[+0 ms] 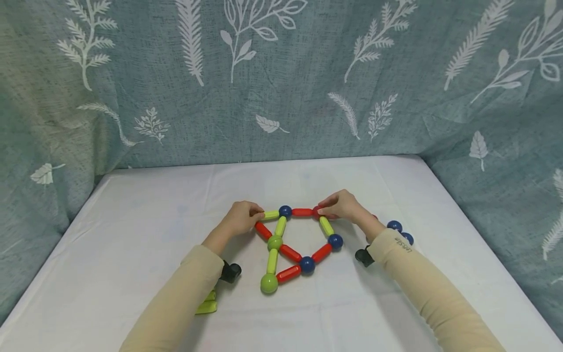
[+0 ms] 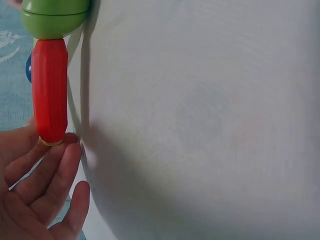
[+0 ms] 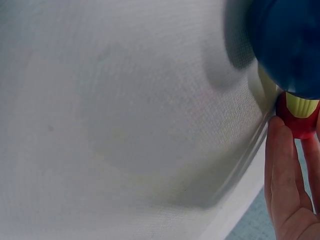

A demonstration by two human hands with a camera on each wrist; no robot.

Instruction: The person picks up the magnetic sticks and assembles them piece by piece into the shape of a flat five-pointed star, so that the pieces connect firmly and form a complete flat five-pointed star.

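A toy frame of rods and balls lies on the table. My left hand [image 1: 242, 217] pinches the outer end of a yellow-green rod [image 1: 270, 214] joined to a blue ball [image 1: 285, 211]. Just below those fingers is the free end of a red rod [image 2: 50, 90], which runs to a green ball [image 2: 55, 22]. At the frame's far right corner my right hand [image 1: 345, 205] grips a red ball [image 3: 297, 120], fingers around its side. From that ball a yellow-green rod [image 1: 326, 226] leads to another blue ball [image 3: 290, 45]. A green ball [image 1: 269, 283] forms the near corner.
Loose blue balls [image 1: 394, 226] lie beyond the right wrist, partly behind the sleeve. Several yellow-green rods [image 1: 206, 307] show beside the left forearm. White cloth covers the table [image 1: 145, 215], and a patterned teal curtain [image 1: 281, 88] hangs behind it.
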